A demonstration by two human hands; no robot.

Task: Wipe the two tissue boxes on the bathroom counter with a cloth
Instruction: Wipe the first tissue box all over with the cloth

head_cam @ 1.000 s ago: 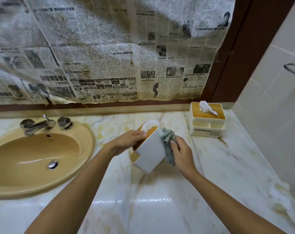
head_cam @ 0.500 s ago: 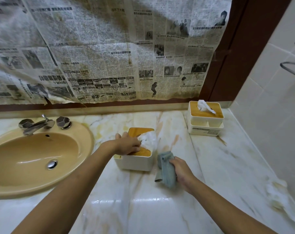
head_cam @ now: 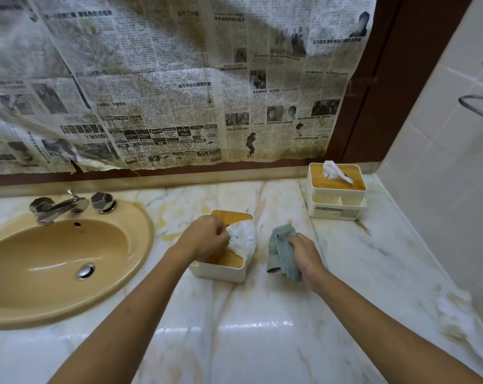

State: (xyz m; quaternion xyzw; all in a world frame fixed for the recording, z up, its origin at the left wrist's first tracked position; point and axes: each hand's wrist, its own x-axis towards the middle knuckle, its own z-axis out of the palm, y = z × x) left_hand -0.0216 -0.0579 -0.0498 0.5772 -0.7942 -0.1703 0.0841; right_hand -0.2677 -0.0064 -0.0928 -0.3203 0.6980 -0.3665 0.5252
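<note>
Sitting at the left is a tan sink (head_cam: 54,259). Next, the left hand (head_cam: 204,236) rests on the near tissue box (head_cam: 221,271) on the counter (head_cam: 262,342), its grip pinching the white tissue (head_cam: 244,238). The right hand (head_cam: 304,250) holds the blue cloth (head_cam: 280,250) in a tight grip just beside that box. The other tissue box (head_cam: 335,200) stands at the back right.
</note>
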